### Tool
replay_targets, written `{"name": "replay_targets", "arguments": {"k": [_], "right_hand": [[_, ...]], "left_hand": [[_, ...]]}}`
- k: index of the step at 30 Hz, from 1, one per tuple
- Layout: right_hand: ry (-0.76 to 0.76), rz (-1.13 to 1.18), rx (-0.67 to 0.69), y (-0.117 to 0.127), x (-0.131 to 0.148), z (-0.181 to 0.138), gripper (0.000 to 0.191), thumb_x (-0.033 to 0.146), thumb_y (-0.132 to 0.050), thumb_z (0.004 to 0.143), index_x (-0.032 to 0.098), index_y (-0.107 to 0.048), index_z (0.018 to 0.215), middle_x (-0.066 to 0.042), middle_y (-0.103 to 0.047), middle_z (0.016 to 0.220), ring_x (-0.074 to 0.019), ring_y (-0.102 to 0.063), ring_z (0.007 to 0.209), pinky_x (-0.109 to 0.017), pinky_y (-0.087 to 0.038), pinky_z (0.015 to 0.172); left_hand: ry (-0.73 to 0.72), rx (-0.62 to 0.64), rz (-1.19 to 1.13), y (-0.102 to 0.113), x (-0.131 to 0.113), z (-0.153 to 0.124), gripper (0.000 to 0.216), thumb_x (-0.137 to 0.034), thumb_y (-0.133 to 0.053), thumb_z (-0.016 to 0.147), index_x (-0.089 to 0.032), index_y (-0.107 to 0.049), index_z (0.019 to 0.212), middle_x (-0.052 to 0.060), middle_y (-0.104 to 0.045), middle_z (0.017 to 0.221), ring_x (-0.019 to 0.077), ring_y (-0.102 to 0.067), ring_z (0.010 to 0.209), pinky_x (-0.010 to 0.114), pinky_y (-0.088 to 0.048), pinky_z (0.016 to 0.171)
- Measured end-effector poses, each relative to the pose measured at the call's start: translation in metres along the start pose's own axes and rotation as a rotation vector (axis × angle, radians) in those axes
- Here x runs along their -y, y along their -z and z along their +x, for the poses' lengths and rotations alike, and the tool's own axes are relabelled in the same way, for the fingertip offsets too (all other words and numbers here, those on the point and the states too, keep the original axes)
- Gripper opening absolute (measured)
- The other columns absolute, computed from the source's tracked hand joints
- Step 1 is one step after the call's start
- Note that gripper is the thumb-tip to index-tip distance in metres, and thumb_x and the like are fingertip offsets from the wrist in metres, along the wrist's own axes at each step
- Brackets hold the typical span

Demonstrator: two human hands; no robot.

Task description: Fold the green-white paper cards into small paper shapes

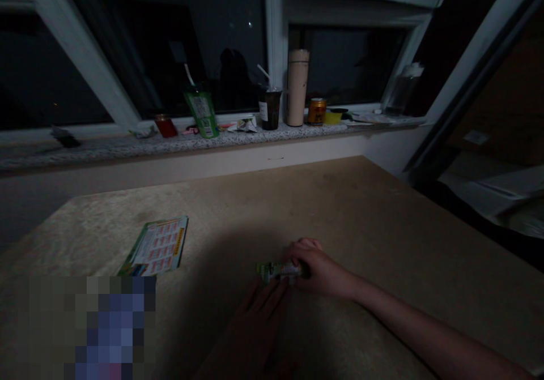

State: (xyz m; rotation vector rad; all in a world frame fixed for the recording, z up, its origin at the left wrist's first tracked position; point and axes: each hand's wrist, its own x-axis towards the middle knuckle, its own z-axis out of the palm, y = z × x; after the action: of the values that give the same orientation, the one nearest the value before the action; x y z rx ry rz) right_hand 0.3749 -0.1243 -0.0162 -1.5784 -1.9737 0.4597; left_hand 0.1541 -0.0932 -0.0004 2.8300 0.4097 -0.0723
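Pixelation point(110, 326) masks the near left of a table point(365, 216). The left hand point(261, 315), dim in shadow — fingers extended, contact hard to tell — lies at the near edge of a small green packet point(274, 270). The right hand point(321, 269) grips its right end, hiding it. Farther back, a printed card point(159, 247); beyond, a sill point(233, 141) with cup point(271, 114) and flask point(297, 88).

A green-white packet point(272, 270) lies crosswise on the table point(340, 210) — right end hidden.
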Motion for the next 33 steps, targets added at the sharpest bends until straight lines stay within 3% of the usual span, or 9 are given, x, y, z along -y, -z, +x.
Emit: {"name": "replay_targets", "arguments": {"k": [4,7,14,20,24,28,33], "right_hand": [[0.198,-0.130,0.082,0.007,0.001,-0.004,0.050,0.012,-0.061,0.075,0.029,-0.057,0.123,-0.007,-0.049,0.127,-0.0250,-0.039,0.119,-0.045,-0.020,0.104],[0.243,-0.201,0.152,0.009,0.001,-0.005,0.053,0.013,-0.057,0.080,0.032,-0.052,0.129,-0.006,-0.038,0.142,-0.0258,-0.030,0.130,-0.050,-0.006,0.109],[0.234,-0.217,0.139,0.016,0.000,-0.005,0.045,0.019,-0.057,0.082,0.029,-0.057,0.126,-0.006,-0.039,0.144,-0.0259,-0.031,0.131,-0.052,-0.009,0.110],[0.241,-0.255,0.090,0.019,0.001,-0.007,0.031,0.030,-0.059,0.084,0.025,-0.064,0.114,-0.006,-0.041,0.144,-0.0254,-0.031,0.133,-0.050,-0.010,0.111],[0.256,-0.263,0.080,0.021,0.003,-0.008,0.027,0.035,-0.059,0.085,0.026,-0.067,0.109,-0.006,-0.042,0.143,-0.0251,-0.032,0.132,-0.050,-0.012,0.111],[0.281,-0.252,0.079,0.023,0.007,-0.008,0.024,0.036,-0.060,0.086,0.024,-0.069,0.105,-0.007,-0.046,0.140,-0.0258,-0.034,0.131,-0.051,-0.013,0.111],[0.308,-0.238,0.096,0.021,0.013,-0.011,0.023,0.036,-0.062,0.084,0.022,-0.070,0.101,-0.006,-0.050,0.136,-0.0243,-0.036,0.129,-0.047,-0.012,0.112]], "left_hand": [[-0.016,-0.003,0.011,0.004,0.000,0.000,0.080,-0.038,-0.058,0.086,-0.019,-0.013,0.149,0.007,-0.019,0.153,0.0293,-0.015,0.140,0.050,-0.017,0.112],[-0.023,-0.018,0.037,0.007,0.000,-0.001,0.082,-0.038,-0.059,0.086,-0.020,-0.010,0.150,0.008,-0.019,0.153,0.0305,-0.016,0.140,0.052,-0.019,0.111],[-0.046,-0.074,0.123,0.000,0.028,-0.013,0.077,-0.034,-0.060,0.086,-0.033,-0.014,0.148,0.005,-0.013,0.155,0.0333,-0.017,0.139,0.061,-0.019,0.108],[-0.001,-0.150,0.180,0.004,0.041,-0.019,0.060,-0.038,-0.052,0.093,-0.035,-0.024,0.146,0.004,-0.005,0.157,0.0360,-0.016,0.139,0.062,-0.018,0.107],[0.018,-0.136,0.202,0.005,0.043,-0.018,0.061,-0.038,-0.053,0.092,-0.034,-0.024,0.146,0.006,-0.008,0.156,0.0358,-0.017,0.138,0.062,-0.017,0.107],[0.049,-0.202,0.218,0.002,0.047,-0.017,0.059,-0.037,-0.054,0.091,-0.034,-0.029,0.144,0.005,-0.008,0.156,0.0387,-0.018,0.137,0.063,-0.018,0.106],[0.063,-0.228,0.223,0.003,0.048,-0.018,0.053,-0.040,-0.049,0.094,-0.033,-0.032,0.143,0.007,-0.020,0.154,0.0352,-0.023,0.137,0.062,-0.017,0.107]]}}
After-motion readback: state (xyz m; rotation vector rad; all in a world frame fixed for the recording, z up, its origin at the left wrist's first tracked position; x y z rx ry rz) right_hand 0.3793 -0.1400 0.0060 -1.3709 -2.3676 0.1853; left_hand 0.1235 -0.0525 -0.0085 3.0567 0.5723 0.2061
